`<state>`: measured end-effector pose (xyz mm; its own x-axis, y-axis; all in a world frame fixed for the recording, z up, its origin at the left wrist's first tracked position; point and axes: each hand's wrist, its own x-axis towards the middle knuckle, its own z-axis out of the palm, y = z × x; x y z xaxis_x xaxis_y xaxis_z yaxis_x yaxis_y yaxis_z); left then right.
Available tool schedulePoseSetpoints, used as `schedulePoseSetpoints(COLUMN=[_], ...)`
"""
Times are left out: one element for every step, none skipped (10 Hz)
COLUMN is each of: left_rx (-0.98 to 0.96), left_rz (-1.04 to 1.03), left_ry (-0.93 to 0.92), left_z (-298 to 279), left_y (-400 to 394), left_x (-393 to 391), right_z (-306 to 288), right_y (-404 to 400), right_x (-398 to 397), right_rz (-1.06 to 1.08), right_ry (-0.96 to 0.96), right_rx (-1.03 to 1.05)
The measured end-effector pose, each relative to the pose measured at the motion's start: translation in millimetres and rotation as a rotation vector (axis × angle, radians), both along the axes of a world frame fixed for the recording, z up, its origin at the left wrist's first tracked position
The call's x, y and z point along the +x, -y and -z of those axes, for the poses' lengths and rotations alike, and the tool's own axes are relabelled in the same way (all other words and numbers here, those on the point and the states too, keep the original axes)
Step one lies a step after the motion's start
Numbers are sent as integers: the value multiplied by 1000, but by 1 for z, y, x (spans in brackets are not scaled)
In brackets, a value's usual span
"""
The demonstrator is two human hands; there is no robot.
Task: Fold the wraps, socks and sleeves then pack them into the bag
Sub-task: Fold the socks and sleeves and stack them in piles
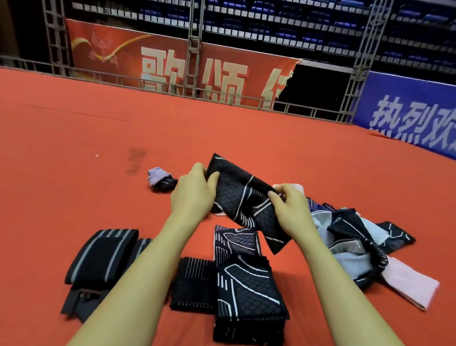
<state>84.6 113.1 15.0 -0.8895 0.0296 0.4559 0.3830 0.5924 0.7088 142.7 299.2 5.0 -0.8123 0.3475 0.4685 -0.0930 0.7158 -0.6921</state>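
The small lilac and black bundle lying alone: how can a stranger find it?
Start from the red carpet. Look beyond the left hand, slightly to its left. There lies the small bundle, apart from every pile, the only lilac-topped piece.

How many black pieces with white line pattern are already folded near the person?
2 visible: one folded piece nearest, one just behind it. Another is held by both hands. The pile at right may hide more.
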Motion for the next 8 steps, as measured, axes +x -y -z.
schedulePoseSetpoints(left_rx=[-170,-305,-389,-456,-387,-263,-228,-230], left_rz=[-93,-82,-97,-138,-147,-112,-121,-148], left_ry=[81,165,224,235,237,193,116,68], left_z=[5,13,27,49,68,75,77,79], left_y=[17,30,33,36,38,34,32,35], left_x=[9,16,29,43,52,61,66,67], right_z=[-8,-6,13,42,61,70,74,74], right_y=[-2,-1,4,7,7,12,21,24], right_x=[18,28,31,40,46,53,62,61], right_rz=[-79,-143,-138,38,159,180,168,275], right_ry=[160,282,356,409,396,444,480,405], right_rx=[165,197,237,264,239,195,107,81])
